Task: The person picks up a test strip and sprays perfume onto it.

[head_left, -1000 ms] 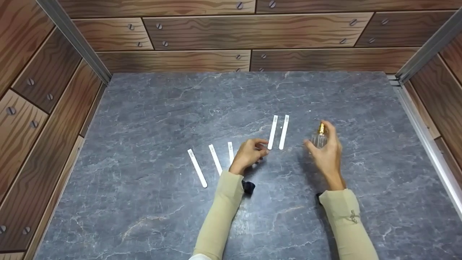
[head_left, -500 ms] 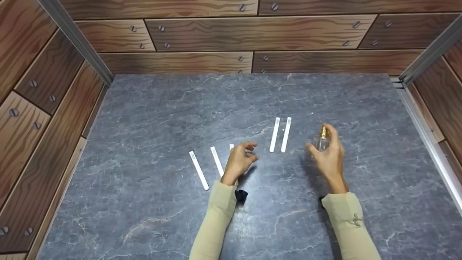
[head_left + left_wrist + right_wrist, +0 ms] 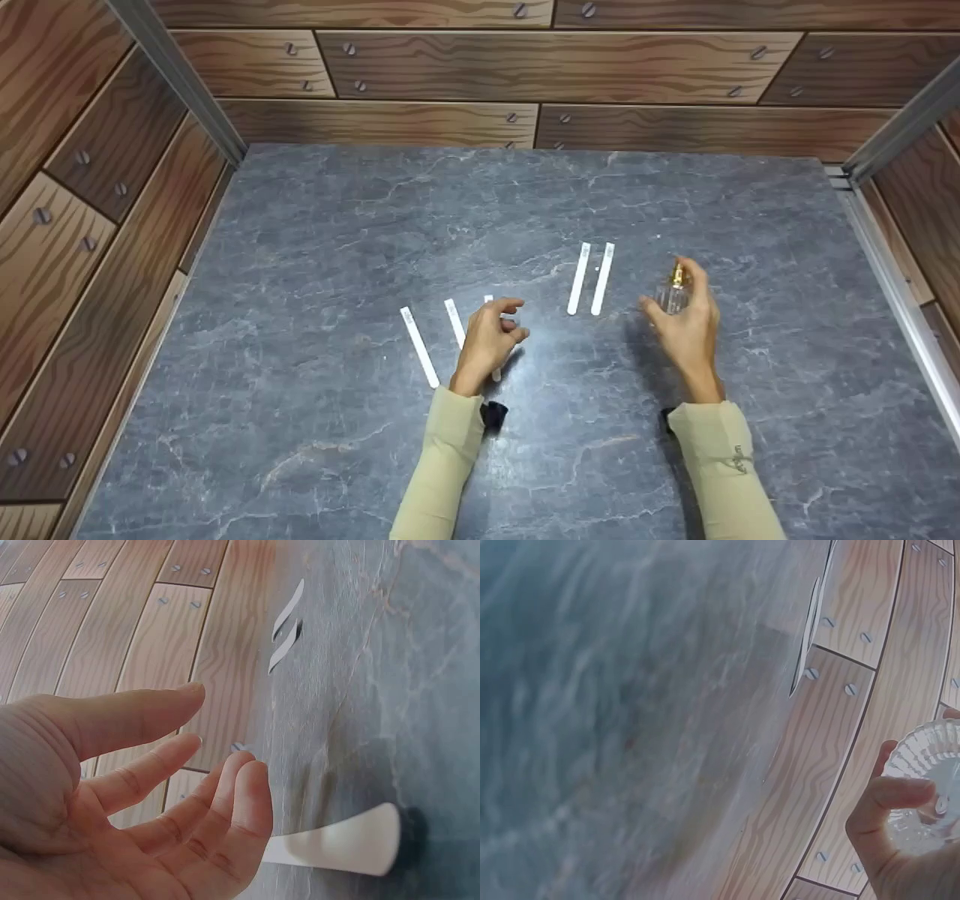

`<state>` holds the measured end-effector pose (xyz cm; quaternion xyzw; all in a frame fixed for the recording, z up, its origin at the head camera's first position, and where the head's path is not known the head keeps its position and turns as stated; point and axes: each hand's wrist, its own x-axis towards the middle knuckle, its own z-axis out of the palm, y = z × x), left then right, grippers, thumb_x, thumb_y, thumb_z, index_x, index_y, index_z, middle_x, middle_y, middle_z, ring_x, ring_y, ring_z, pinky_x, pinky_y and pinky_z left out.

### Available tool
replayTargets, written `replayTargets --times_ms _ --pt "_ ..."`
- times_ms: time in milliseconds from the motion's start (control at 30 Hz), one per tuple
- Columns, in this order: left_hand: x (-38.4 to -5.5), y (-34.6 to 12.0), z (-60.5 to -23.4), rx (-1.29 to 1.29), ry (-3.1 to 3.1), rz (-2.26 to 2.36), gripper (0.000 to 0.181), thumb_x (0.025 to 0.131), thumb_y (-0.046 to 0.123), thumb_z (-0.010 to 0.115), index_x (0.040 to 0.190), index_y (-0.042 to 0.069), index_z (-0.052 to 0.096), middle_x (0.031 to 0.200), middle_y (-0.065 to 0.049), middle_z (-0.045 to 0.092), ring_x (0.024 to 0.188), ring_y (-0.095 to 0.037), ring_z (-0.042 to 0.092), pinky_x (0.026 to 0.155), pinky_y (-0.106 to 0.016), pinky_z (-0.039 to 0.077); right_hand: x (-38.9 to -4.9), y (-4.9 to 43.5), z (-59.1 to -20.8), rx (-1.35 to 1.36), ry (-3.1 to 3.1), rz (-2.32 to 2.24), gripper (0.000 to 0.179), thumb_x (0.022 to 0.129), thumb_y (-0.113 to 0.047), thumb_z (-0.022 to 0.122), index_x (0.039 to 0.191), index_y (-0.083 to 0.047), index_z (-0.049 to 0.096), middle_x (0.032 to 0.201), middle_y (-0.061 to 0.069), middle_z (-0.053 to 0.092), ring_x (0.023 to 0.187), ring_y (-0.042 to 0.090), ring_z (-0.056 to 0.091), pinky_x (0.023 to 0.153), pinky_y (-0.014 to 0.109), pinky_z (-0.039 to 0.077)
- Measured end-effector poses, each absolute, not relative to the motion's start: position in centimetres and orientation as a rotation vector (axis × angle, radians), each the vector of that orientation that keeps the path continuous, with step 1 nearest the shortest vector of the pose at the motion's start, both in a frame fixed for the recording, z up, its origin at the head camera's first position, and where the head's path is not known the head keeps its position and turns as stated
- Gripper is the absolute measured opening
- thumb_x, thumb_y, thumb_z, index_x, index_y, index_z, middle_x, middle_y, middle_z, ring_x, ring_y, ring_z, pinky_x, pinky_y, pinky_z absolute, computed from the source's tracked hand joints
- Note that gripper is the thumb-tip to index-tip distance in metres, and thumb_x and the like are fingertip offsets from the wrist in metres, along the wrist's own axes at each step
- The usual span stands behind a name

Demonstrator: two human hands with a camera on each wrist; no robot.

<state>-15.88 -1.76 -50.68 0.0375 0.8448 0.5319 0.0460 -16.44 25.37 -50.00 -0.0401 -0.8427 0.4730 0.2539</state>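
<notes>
My right hand point(image 3: 688, 334) holds a clear glass perfume bottle point(image 3: 673, 300) above the table. The index finger rests on its gold spray top point(image 3: 678, 274). From the right wrist view, the bottle's ribbed round base point(image 3: 911, 754) shows, with fingers and thumb around it. Loosely bent and holding nothing, my left hand point(image 3: 487, 341) hovers over a white paper test strip point(image 3: 489, 298) and hides most of it. A second strip point(image 3: 454, 321) and a third strip point(image 3: 419, 347) lie left of that hand. Two more lie between the hands: one strip point(image 3: 579, 279) beside another strip point(image 3: 603, 279).
The grey marbled table point(image 3: 337, 225) has wood-patterned walls point(image 3: 427, 67) at its back and sides. A metal rail point(image 3: 900, 307) runs along the right edge. Small white specks lie near the right-hand strips. Black wrist bands point(image 3: 493, 416) show at the sleeve cuffs.
My left hand has drawn back to the left, away from the lower end of the right-hand pair of strips. My right hand keeps holding the perfume bottle in nearly the same place.
</notes>
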Motion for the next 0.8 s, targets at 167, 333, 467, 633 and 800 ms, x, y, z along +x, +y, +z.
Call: replayTargets --times_ms 167,333,467,633,800 --pt "-15.1 -2.2 -50.8 0.122 2.579 1.684 0.042 0.083 -0.008 0.076 0.123 -0.004 0.068 0.115 -0.021 0.066 0.093 -0.028 0.068 0.083 -0.036 0.056 -16.3 25.3 -50.0 -0.113 -2.294 1.295 0.066 0.076 0.008 0.081 0.135 0.002 0.053 0.131 0.031 0.059 0.114 0.043 0.056 0.095 0.057 0.044" --pt "-14.5 -2.7 -51.0 0.107 2.588 1.694 0.042 0.081 -0.007 0.078 0.123 -0.005 0.068 0.115 -0.021 0.065 0.09 -0.026 0.065 0.081 -0.036 0.054 -16.2 25.2 -49.9 -0.119 -2.295 1.3 0.066 0.076 0.009 0.08 0.136 0.002 0.053 0.129 0.03 0.06 0.112 0.042 0.057 0.093 0.057 0.046" --pt "-14.1 -3.1 -51.0 0.065 2.63 1.679 0.043 0.081 -0.008 0.077 0.122 -0.003 0.069 0.114 -0.019 0.065 0.089 -0.024 0.064 0.08 -0.035 0.053 -16.1 25.2 -49.6 -0.109 -2.309 1.304 0.067 0.077 0.009 0.08 0.138 0.002 0.052 0.133 0.029 0.058 0.117 0.043 0.056 0.095 0.057 0.046" --pt "-13.6 -3.7 -51.2 0.017 2.678 1.657 0.042 0.08 -0.011 0.076 0.121 -0.002 0.07 0.111 -0.018 0.065 0.089 -0.025 0.064 0.082 -0.037 0.053 -15.9 25.3 -49.5 -0.119 -2.307 1.289 0.068 0.078 0.009 0.08 0.139 0.0 0.052 0.13 0.029 0.06 0.112 0.039 0.058 0.085 0.044 0.047" --pt "-12.9 -4.6 -51.3 -0.038 2.749 1.662 0.042 0.076 -0.013 0.074 0.117 -0.004 0.071 0.109 -0.02 0.066 0.09 -0.029 0.065 0.081 -0.04 0.053 -16.1 25.2 -49.2 -0.078 -2.303 1.295 0.067 0.078 0.009 0.08 0.139 0.001 0.051 0.132 0.029 0.059 0.114 0.04 0.057 0.089 0.046 0.047"
